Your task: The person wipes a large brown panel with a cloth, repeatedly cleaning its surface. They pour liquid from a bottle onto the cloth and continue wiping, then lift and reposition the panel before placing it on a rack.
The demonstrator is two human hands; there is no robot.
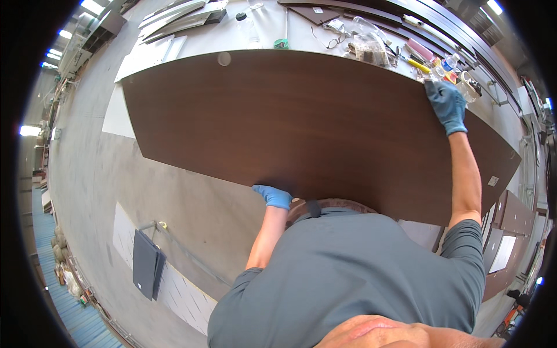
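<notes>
A large dark brown wood-grain board point(278, 116) stretches across in front of me, its near long edge close to my waist. My left hand point(274, 196), in a blue glove, is closed on that near edge, with its fingertips hidden under the board. At the far edge, toward the right, my right hand point(448, 106) in a blue-grey glove grips the board, its fingers curled over the rim. A round pale spot point(224, 58) shows near the board's far edge, and a small white label point(493, 181) is stuck near its right end.
Behind the board, a white worktable point(264, 26) carries a green tape measure point(281, 43), a clear bottle point(246, 26), glasses point(332, 43), a yellow-handled tool point(419, 65) and plastic bags. Dark panels point(149, 264) stand lower left. More brown panels point(513, 220) stand at right.
</notes>
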